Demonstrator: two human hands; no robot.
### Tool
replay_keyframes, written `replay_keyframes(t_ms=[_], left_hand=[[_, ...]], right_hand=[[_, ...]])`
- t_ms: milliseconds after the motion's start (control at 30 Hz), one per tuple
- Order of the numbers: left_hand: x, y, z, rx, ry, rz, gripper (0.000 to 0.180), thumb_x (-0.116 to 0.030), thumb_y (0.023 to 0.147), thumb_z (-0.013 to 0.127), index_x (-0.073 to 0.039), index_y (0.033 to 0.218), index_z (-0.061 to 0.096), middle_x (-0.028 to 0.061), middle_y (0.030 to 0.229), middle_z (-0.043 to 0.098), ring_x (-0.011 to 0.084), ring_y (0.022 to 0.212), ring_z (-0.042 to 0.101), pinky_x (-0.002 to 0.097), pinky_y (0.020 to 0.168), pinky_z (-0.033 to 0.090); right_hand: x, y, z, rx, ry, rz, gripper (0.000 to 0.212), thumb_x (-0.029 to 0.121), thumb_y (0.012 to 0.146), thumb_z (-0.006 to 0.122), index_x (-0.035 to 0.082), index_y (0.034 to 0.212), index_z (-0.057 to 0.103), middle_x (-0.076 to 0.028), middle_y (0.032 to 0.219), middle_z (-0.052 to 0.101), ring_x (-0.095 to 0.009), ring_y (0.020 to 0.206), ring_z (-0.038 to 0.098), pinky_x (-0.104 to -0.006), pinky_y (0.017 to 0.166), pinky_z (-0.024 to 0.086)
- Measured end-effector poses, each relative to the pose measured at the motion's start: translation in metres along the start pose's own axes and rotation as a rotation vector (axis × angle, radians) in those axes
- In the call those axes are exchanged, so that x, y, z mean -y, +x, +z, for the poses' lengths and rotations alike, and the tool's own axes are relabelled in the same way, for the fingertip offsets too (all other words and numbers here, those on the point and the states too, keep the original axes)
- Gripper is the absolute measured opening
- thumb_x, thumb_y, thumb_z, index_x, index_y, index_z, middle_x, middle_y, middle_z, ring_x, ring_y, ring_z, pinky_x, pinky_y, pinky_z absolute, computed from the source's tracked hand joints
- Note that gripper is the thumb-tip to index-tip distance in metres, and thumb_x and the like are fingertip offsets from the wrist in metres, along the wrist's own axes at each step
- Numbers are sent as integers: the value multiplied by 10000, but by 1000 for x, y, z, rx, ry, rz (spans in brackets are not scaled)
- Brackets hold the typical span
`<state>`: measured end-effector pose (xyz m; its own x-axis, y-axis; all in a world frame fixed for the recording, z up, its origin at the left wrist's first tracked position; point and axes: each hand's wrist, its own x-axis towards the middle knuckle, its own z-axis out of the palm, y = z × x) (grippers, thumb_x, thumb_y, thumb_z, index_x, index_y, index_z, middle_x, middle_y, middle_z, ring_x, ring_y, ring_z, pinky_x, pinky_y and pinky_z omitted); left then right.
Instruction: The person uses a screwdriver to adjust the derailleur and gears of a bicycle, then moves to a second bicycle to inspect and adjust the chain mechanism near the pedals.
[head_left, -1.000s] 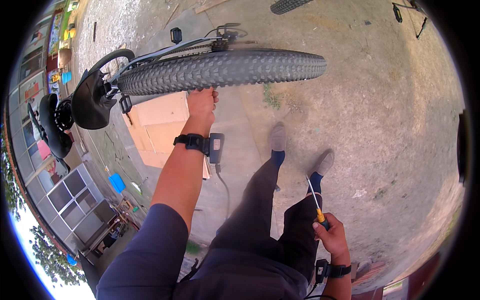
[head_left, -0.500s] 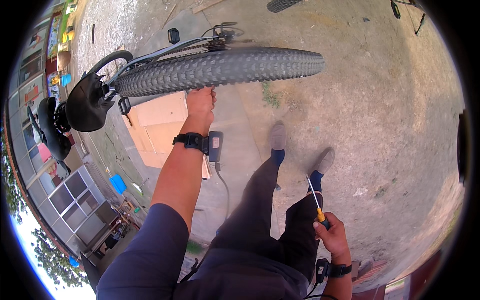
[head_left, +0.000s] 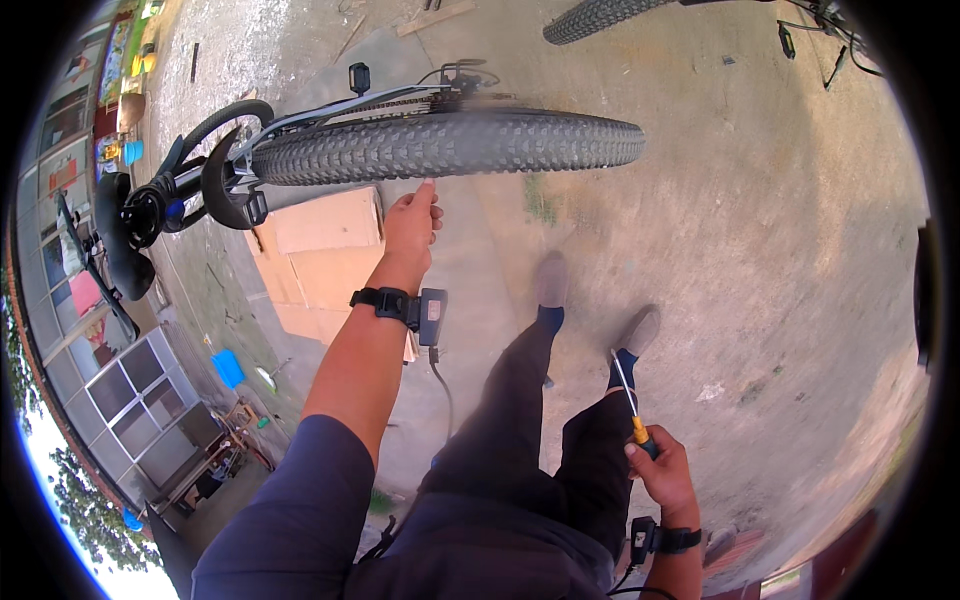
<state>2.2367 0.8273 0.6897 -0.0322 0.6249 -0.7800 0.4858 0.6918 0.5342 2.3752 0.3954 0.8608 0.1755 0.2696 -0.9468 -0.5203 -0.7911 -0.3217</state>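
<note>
A bicycle wheel with a knobbly black tyre [head_left: 450,143] lies across the upper middle, its tread toward me and slightly blurred. Just below its near edge is my left hand [head_left: 410,225], the fingers curled and the index finger reaching up to the tyre. Nothing shows in those fingers; whether the fingertip touches the rubber I cannot tell. Low on the right, my right hand [head_left: 663,470] is closed around the handle of a screwdriver [head_left: 640,432] with a yellow and dark grip. Its thin metal shaft points up and away, over my leg. A strapped device sits on each wrist.
The bicycle's black saddle [head_left: 128,235] and curved mudguard [head_left: 222,180] are at the left. Flattened cardboard [head_left: 325,225] lies beneath the wheel. Another tyre [head_left: 600,18] and a dark tool [head_left: 786,42] are at the far edge. A windowed building [head_left: 130,400] runs along the left.
My left hand has dropped slightly away from the tyre, its index finger now extended. The mudguard and saddle have shifted their angle as the bicycle turned. My right hand keeps the screwdriver.
</note>
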Motion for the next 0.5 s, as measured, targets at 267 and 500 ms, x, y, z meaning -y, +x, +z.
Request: replay_keyframes(t_ms=[267, 500], left_hand=[[64, -107, -108, 62, 197, 113, 362, -349, 926, 649, -14, 1061, 620, 61, 814, 645, 134, 652, 574, 286, 576, 460], [147, -214, -196, 35, 189, 17, 424, -358, 890, 636, 18, 1086, 625, 123, 871, 695, 184, 695, 666, 329, 583, 519]], right_hand=[[65, -66, 4, -6, -319, -243, 263, 176, 880, 748, -18, 1013, 632, -12, 708, 619, -80, 603, 584, -241, 556, 476], [101, -88, 4, 62, -518, -403, 282, 208, 889, 750, -21, 1014, 641, -12, 723, 612, -78, 592, 576, -245, 554, 488]])
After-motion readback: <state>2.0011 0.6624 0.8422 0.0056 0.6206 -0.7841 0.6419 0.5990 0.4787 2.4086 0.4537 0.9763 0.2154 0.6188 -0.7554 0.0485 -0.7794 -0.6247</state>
